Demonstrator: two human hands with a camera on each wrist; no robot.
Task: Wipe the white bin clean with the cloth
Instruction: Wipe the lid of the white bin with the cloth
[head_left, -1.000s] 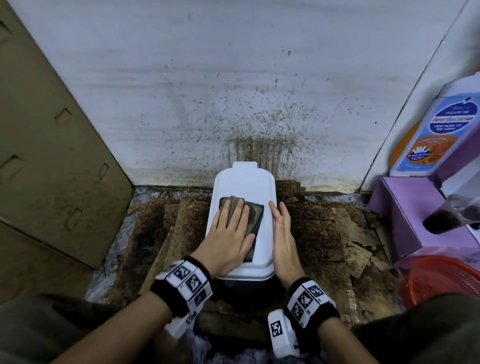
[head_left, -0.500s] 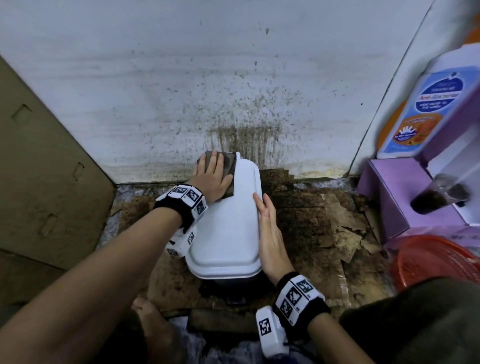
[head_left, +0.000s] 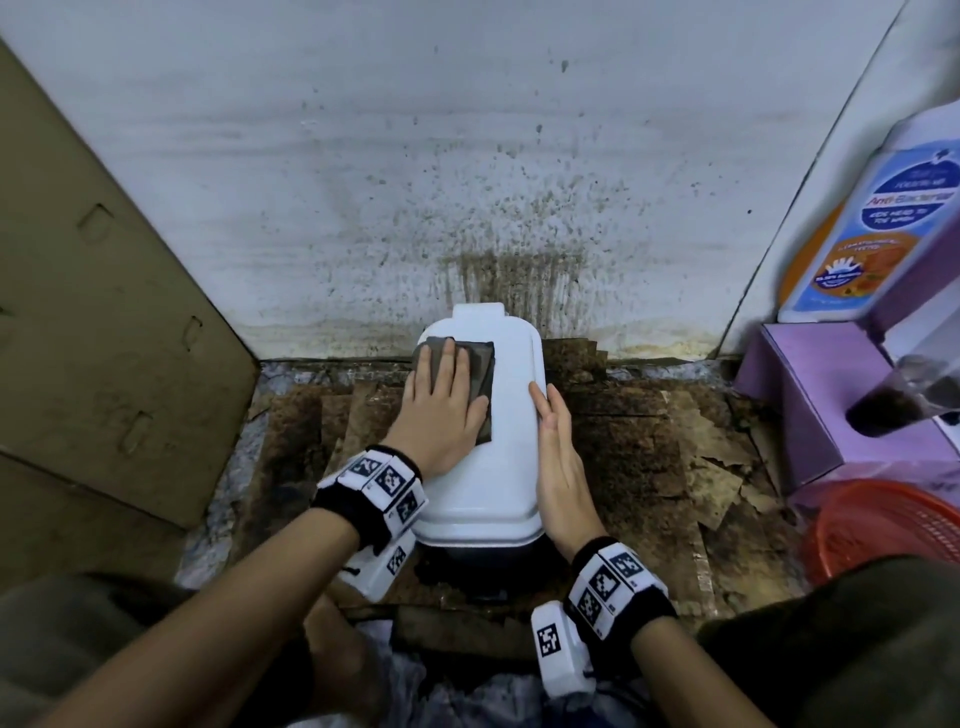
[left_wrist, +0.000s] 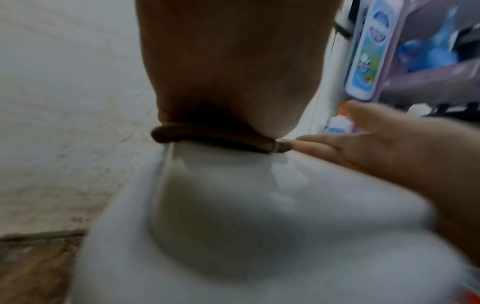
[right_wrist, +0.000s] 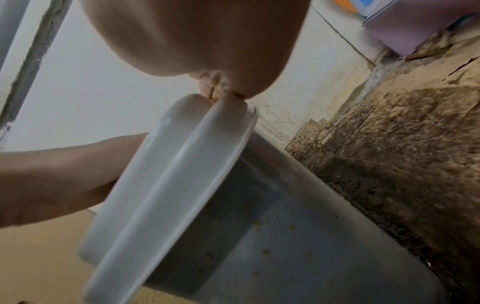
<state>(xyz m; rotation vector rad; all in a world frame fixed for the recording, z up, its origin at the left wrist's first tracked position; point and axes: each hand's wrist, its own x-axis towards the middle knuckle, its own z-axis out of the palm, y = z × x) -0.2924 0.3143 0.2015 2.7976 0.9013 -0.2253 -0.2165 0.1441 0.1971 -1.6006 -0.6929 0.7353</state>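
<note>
The white bin (head_left: 506, 467) stands on the floor against the stained wall, its white lid (left_wrist: 259, 216) closed. A folded dark grey cloth (head_left: 480, 371) lies on the far left part of the lid. My left hand (head_left: 447, 395) presses flat on the cloth with straight fingers. My right hand (head_left: 558, 457) lies flat along the lid's right edge, fingers straight, bracing the bin. In the right wrist view the lid rim (right_wrist: 182, 164) and the grey speckled side of the bin (right_wrist: 272, 236) show below the palm.
Stained cardboard sheets (head_left: 649, 441) cover the floor around the bin. A brown cardboard panel (head_left: 104, 312) leans at the left. At the right stand a purple box (head_left: 810, 405), a soap bottle (head_left: 872, 228) and an orange basket (head_left: 883, 525). The wall (head_left: 467, 156) is spattered.
My left hand with the cloth has slid back from the lid's far left corner toward the lid's middle. The right hand stays along the right edge.
</note>
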